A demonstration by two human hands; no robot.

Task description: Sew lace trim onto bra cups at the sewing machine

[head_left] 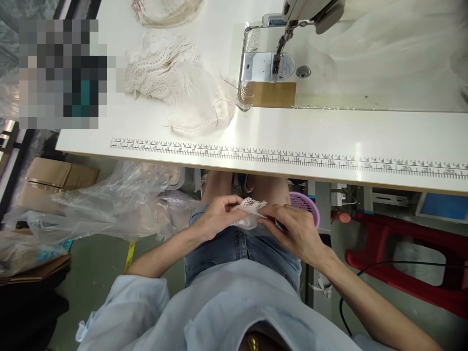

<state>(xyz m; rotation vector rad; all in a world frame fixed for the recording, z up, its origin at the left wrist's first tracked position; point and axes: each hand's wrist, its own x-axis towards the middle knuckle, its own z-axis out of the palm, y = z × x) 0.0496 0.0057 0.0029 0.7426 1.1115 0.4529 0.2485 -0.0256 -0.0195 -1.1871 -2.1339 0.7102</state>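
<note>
Over my lap, just below the table edge, a small piece of white lace fabric [251, 204] is stretched between both hands. My left hand [221, 214] is closed on its left side, thumb above and fingers beneath. At its right edge my right hand [292, 225] pinches the fabric between thumb and fingers. Part of the cloth is sheer and hangs below the fingers. On the table lie a pile of white lace pieces [157, 73] and a sheer piece [199, 105] with loose red threads.
A sewing machine [280, 58] stands at the back right of the white table [146, 129], whose front edge carries a ruler strip [292, 158]. Below are plastic bags [120, 204], a cardboard box [54, 178], a purple basket [305, 204] and a red stool [373, 253].
</note>
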